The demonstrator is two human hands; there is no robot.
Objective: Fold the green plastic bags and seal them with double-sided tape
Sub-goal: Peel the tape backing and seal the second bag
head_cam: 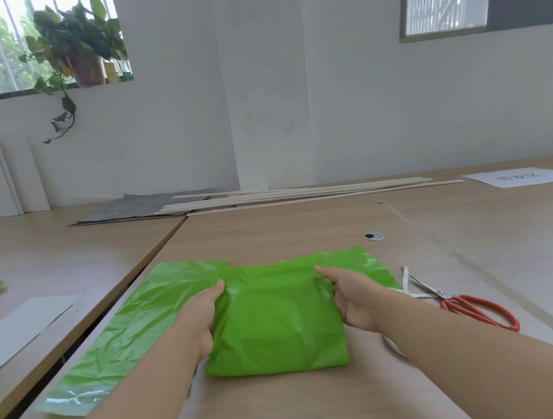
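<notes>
Taking the folded bright-green plastic bag (276, 326) at the centre of the light wooden table (304, 226) as the landmark: far to its left lies a flat grey-white sheet of paper (20, 331) on the neighbouring desk, and above that, on the window ledge, a trailing leafy potted plant (77, 42). Just left of the folded bag, and partly under it, a second green plastic bag (127, 333) stretches flat toward the near-left table edge, ending in a pale translucent strip (76, 399).

The left hand (201, 316) grips the folded bag's left edge — thumb on top pointing forward, the remaining fingers tucked beneath the plastic, so I cannot tell how they are spread. The folded bag itself sits flat on the table between both hands, its near edge a neat crease, its far edge overlapping more green film behind.

The right hand (350, 295) mirrors this on the right edge — thumb lying along the top, other fingers curled under and hidden.

Right of the bag, near the right wrist, lies a thin white strip of tape (405, 280), and just beyond it a pair of red-handled metal scissors (465, 301). Behind the bag, along the wall, rest long pale wooden slats (301, 194), and further right a white sheet with writing (519, 177)
</notes>
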